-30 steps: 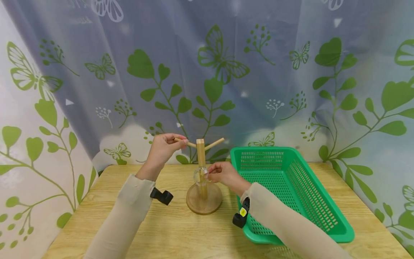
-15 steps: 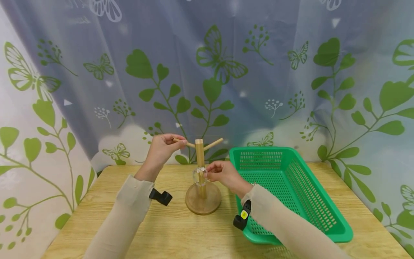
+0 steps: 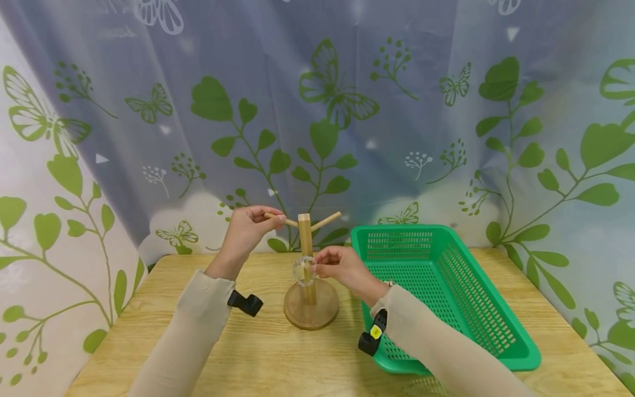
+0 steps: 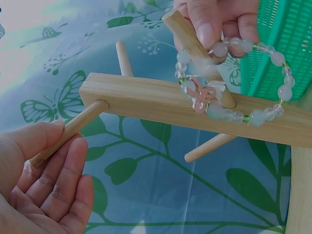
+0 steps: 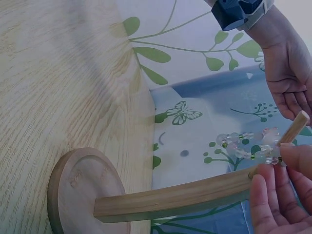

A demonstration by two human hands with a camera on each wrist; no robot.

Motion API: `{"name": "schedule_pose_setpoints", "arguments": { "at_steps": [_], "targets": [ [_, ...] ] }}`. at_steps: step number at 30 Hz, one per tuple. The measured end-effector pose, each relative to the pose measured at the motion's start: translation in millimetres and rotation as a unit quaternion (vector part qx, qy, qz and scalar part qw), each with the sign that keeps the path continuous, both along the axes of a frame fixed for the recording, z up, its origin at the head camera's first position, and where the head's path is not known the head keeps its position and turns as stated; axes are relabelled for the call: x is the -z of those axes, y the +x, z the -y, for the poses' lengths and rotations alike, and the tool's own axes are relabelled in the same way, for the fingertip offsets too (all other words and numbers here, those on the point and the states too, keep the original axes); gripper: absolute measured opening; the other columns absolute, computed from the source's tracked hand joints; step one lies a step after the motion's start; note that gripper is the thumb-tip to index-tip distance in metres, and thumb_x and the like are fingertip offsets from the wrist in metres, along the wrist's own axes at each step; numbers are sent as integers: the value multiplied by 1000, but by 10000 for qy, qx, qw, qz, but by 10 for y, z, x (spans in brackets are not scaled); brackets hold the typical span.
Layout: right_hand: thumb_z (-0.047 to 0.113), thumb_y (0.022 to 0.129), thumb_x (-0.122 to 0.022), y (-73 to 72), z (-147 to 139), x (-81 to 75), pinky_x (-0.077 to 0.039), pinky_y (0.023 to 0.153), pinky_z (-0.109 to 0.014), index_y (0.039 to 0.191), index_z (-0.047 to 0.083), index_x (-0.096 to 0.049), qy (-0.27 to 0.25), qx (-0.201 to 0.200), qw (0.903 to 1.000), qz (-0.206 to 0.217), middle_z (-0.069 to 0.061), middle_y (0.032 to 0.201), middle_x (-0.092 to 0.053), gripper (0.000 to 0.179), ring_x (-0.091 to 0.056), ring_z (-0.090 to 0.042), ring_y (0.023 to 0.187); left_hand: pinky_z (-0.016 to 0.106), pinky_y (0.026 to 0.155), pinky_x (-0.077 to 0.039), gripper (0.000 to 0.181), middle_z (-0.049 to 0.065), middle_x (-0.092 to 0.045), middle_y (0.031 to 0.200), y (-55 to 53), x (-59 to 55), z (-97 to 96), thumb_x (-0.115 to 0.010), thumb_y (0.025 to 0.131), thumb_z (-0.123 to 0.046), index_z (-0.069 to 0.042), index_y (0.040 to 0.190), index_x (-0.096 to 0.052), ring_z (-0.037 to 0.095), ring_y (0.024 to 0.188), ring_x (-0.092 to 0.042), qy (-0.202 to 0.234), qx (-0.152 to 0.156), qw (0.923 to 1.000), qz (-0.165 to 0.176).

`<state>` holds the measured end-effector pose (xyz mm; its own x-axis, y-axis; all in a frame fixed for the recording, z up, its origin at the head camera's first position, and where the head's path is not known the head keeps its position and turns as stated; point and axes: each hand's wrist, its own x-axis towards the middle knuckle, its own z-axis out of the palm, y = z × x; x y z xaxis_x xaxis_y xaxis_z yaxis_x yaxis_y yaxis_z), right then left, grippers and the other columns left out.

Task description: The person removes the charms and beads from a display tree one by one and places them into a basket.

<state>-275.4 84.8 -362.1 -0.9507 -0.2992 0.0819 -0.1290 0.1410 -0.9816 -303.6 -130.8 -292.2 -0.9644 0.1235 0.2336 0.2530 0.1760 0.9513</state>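
Observation:
A wooden stand (image 3: 306, 237) with a round base and several angled pegs stands upright on the table. My left hand (image 3: 247, 229) pinches the end of its upper left peg (image 4: 73, 130) between thumb and fingers. Lower down, at the peg (image 4: 192, 46) on the near side, my right hand (image 3: 342, 268) holds a bracelet (image 4: 256, 117) of clear and pale beads with a pink bow-like charm. The bracelet overlaps this peg in both wrist views; whether the peg passes through its loop, I cannot tell. In the right wrist view, the right hand's fingertips (image 5: 265, 178) lie close to the post.
A green perforated plastic basket (image 3: 496, 295) sits to the right of the stand, under my right forearm. The wooden table (image 3: 268, 353) ends at a patterned curtain (image 3: 278, 82) behind. Another upper peg (image 3: 327, 220) sticks out to the right, above my right hand.
The bracelet has shifted slightly and its loop now faces the head camera more openly. Both hands keep nearly the same places; the head view has drifted a little.

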Motion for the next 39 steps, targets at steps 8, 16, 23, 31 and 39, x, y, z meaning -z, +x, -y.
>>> {"name": "schedule_pose_setpoints", "arguments": {
  "at_steps": [8,16,23,31,39],
  "targets": [
    [7,85,-70,29,-20,-22,-54,72,-31,96,0,-66,-28,-68,10000,36,-2,85,-68,14,-64,-22,81,40,95,-45,25,9,-71,82,5,7,14,-71,86,-18,2,101,-69,20,84,-65,16,9,10000,-1],
    [7,85,-70,72,-51,-41,-54,74,-32,95,1,-66,-55,-36,10000,-28,-3,86,-68,13,-63,-32,87,40,95,-44,25,10,-70,83,-3,22,25,-71,86,-18,1,101,-69,19,83,-64,-17,-10,10000,-48],
    [8,85,-70,112,-69,-68,-54,73,-32,95,1,-66,-54,-84,9999,-107,-1,85,-67,13,-64,-25,81,39,94,-45,24,7,-70,79,2,10,8,-71,86,-17,2,100,-69,15,78,-64,37,21,10000,-79],
    [7,84,-71,183,-82,-91,-53,74,-31,94,1,-65,-270,-300,9992,-80,0,85,-67,13,-62,-16,76,41,96,-43,24,-1,-68,74,5,15,9,-71,86,-18,1,100,-69,20,81,-64,30,3,9999,-117],
    [9,84,-71,227,-111,-102,-54,76,-35,95,0,-64,-536,-469,9973,-193,-3,86,-66,16,-62,-21,79,40,95,-44,24,-4,-68,72,14,9,5,-71,86,-18,1,101,-69,15,78,-64,24,-6,9999,-98]
  ]
}}
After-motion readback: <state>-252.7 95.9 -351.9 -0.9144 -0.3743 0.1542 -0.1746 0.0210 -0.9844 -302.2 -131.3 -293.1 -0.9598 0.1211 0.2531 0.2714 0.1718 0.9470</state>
